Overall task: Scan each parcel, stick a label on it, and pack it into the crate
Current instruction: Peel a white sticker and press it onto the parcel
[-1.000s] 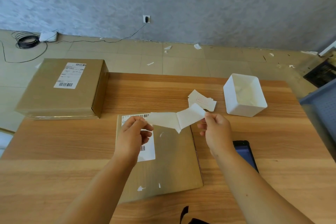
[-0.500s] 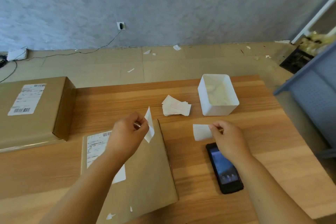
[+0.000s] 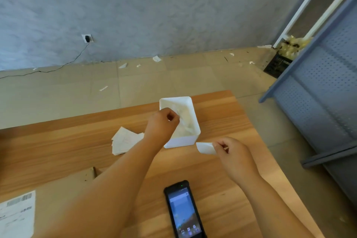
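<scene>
My left hand hovers over the white bin, fingers pinched on what looks like a strip of backing paper; blur hides the details. Just right of the bin, my right hand pinches a small white label above the table. The brown parcel lies flat at the lower left, partly under my left forearm, with a printed shipping label on it. A black handheld scanner lies screen up at the near edge between my arms.
A loose stack of white labels lies left of the bin on the wooden table. A blue perforated rack stands on the floor to the right. Paper scraps litter the floor beyond the table.
The two hands pulled the label and its backing apart. My left hand moved right from over the parcel to above the white bin. The view swung right and the second box left the frame.
</scene>
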### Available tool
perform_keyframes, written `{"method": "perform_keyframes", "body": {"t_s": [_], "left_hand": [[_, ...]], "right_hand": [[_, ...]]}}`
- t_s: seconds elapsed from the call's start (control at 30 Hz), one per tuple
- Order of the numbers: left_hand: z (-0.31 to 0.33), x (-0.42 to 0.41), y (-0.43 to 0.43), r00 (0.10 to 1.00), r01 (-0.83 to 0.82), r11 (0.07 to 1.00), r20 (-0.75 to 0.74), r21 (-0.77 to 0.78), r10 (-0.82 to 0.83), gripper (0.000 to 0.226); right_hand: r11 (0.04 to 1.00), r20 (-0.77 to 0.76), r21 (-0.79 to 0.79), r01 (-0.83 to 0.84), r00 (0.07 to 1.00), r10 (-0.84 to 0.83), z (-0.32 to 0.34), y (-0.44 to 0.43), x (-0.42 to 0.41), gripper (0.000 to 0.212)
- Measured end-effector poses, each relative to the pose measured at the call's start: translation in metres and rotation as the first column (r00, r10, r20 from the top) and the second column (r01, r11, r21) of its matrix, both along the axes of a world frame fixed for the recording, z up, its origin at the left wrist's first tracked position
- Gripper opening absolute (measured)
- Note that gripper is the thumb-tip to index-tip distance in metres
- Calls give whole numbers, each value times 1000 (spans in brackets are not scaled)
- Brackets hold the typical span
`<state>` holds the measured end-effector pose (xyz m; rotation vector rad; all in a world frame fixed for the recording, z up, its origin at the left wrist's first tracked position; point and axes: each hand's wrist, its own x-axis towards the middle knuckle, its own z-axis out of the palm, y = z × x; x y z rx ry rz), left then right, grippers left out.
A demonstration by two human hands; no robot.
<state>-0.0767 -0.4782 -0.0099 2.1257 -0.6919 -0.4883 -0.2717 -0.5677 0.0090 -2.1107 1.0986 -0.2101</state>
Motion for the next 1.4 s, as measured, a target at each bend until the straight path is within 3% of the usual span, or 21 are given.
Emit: {"method": "perform_keyframes", "body": {"t_s": [0.1, 0.2, 0.33, 0.43, 0.67, 0.8, 0.97, 1.17, 1.4], "left_hand": [[-20, 8, -24, 1000, 1, 987, -1, 158, -1, 16], [-32, 14, -35, 991, 46, 932, 103, 360, -89, 21], [-33, 15, -36, 982, 61, 899, 137, 434, -133, 23], [-25, 11, -25, 986, 86, 915, 95, 395, -134, 20], [12, -24, 43, 986, -38, 997, -162, 68, 48, 27], [26, -44, 90, 925, -132, 991, -362, -30, 112, 29], [22, -54, 139, 805, -324, 946, -530, -17, 267, 37], [15, -46, 196, 811, -373, 928, -480, 15, 334, 30], [13, -36, 248, 844, -391, 920, -390, 22, 368, 21]], "right_hand": [[1000, 20, 13, 11, 1000, -11, -5, -15, -6, 23], [1000, 13, 21, 19, 1000, -19, -12, -25, -12, 22], [999, -2, 31, 20, 1000, -20, -18, -32, -16, 20], [999, 9, 31, 22, 1000, -23, -17, -33, -13, 20], [997, 107, -52, -50, 993, 55, -4, -8, 14, 18], [988, 192, -70, -138, 970, 149, -3, 26, 30, 15], [912, 251, -133, -389, 877, 410, -2, 82, 45, 11], [781, 224, -180, -598, 748, 624, -4, 145, 54, 14], [811, 265, 40, -584, 789, 554, -8, 187, 65, 21]]}}
